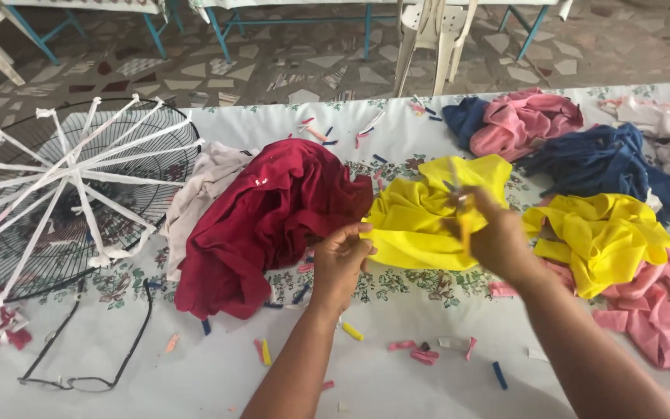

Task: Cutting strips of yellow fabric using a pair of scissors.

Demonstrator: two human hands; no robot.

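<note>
Here, near the middle of the frame, a piece of yellow cloth (420, 221) is held up just above a table between two bare hands. The left hand (340, 260) pinches the cloth's lower left edge between thumb and fingers, closed on the fabric. The right hand (494, 237) is blurred; it is closed around a thin yellow strip (465, 229) that hangs down from the cloth, and something small may be in that grip too, though I cannot tell what.

To do this step well, my judgement is that the cloth should stay taut between both hands, so the narrow strip runs straight and even, with the left fingers kept back from the working line.

Just left of the cloth lies a heap of dark red cloth (265, 221), touching it, with pale beige fabric (203, 186) behind. To the right sits a second yellow heap (602, 233) over pink cloth (661, 318); further up are blue cloth (599, 159) and more pink fabric (525, 120). At the left of the frame rests a round black wire fan guard (157, 159) wrapped with white strips, and below it a pair of glasses (87, 372).

The table (195, 380), covered in a flowered sheet, is littered with short coloured scraps (424, 355). The freest space is at the lower middle of the frame, between the forearms and the near edge; the sides are crowded. The far edge runs along the top, with a white plastic chair (432, 35) beyond.
</note>
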